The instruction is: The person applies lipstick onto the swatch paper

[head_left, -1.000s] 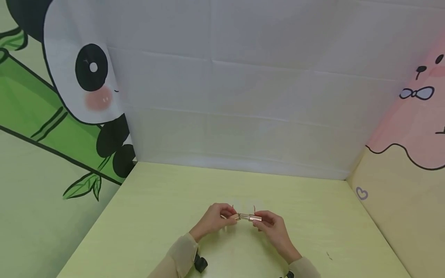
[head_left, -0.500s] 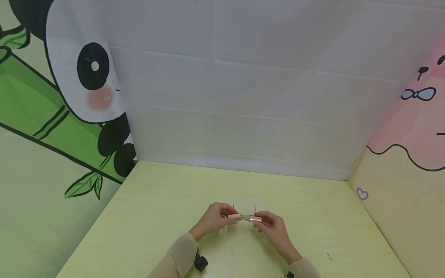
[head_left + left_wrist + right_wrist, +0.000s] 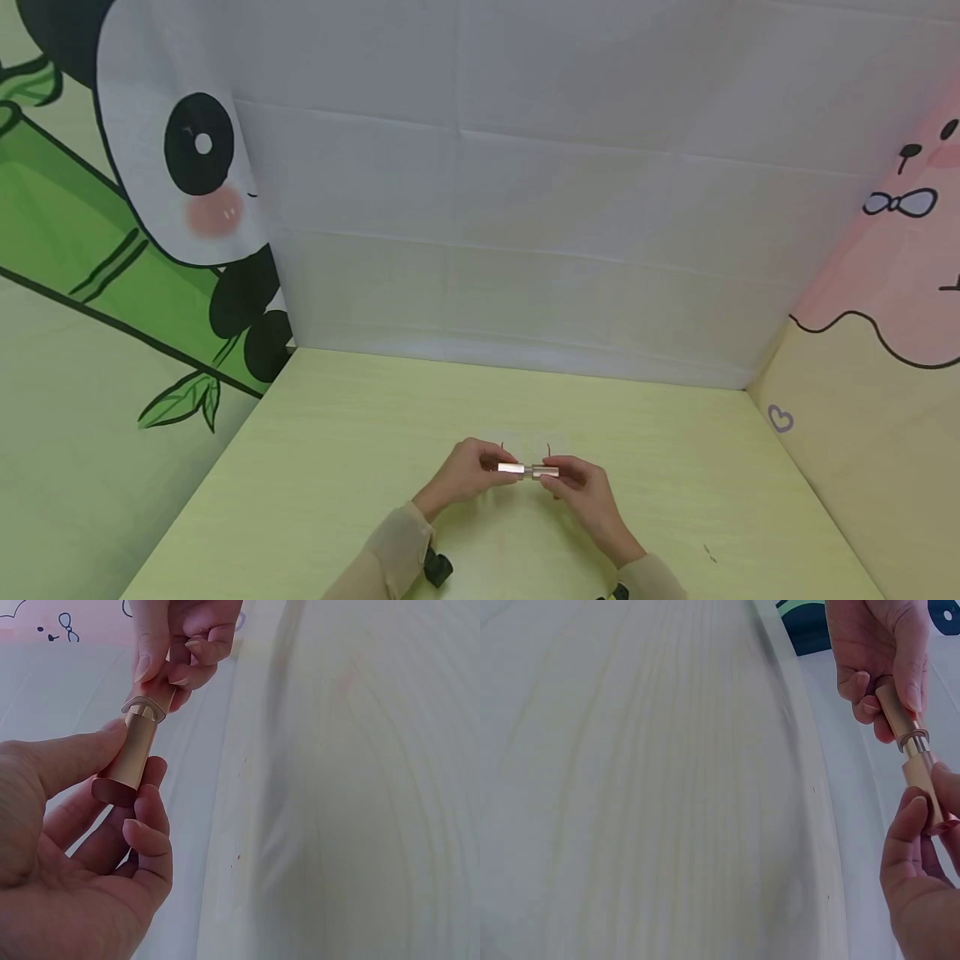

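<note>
A metallic rose-gold lipstick in two parts is held level between the two hands, above the table. My left hand (image 3: 468, 471) pinches the cap (image 3: 512, 469) between thumb and fingers. From the other side, my right hand (image 3: 591, 496) pinches the lipstick base (image 3: 547, 472) with thumb and fingertips. The parts lie in one line, with a short stretch of narrower shiny collar (image 3: 915, 744) showing between them. In the left wrist view the cap (image 3: 135, 754) shows its flat end, and fingers hide much of the base.
A pale yellow table (image 3: 390, 417) lies below the hands. Behind it hangs a white cloth (image 3: 480, 208); printed side walls stand left and right. Thin red marks show beyond the fingertips. A small dark mark (image 3: 709, 553) lies at right. Black wrist cameras (image 3: 438, 568) sit at the cuffs.
One second ago the cap was tilted against the base, with more of the collar showing. The cap has turned into line, and the two parts have moved closer together.
</note>
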Tool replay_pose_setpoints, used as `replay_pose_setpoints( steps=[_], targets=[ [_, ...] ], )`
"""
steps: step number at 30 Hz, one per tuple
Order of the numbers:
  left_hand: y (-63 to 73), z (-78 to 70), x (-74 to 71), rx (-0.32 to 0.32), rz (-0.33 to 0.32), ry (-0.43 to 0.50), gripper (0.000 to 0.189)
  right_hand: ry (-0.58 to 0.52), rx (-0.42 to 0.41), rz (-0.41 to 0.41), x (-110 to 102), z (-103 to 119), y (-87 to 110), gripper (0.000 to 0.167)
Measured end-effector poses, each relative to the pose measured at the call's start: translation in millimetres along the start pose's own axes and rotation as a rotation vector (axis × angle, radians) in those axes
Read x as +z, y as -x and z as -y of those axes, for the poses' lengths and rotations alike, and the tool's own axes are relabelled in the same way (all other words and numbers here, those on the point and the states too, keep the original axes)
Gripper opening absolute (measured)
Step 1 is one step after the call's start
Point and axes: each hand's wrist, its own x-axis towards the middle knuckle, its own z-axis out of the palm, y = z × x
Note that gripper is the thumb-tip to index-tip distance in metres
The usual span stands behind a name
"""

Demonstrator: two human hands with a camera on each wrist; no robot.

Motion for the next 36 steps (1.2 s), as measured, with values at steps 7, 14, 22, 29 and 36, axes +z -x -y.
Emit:
replay_pose_setpoints(
  steps=[7,14,22,29,36],
  targets=[
    [-2.0,-3.3,2.6,0.005,-0.001,-0.018,0.013,0.026,0.017,-0.001,4.9,0.9,-0.5,0.032],
    [-3.2,1.5,4.4,0.023,-0.014,-0.012,0.013,0.042,0.013,-0.002,7.6,0.5,1.1,0.026],
    [-3.5,-1.3,5.6,0.020,-0.031,-0.046,0.014,0.052,0.019,0.000,7.4,-1.6,1.1,0.023],
    [-5.4,-6.5,5.7,0.041,-0.030,-0.094,0.014,0.031,0.051,0.041,5.2,6.3,3.6,0.025],
    [-7.6,-6.2,6.9,0.059,-0.044,-0.094,0.019,0.055,0.046,0.050,3.1,-6.8,2.3,0.026]
  ],
)
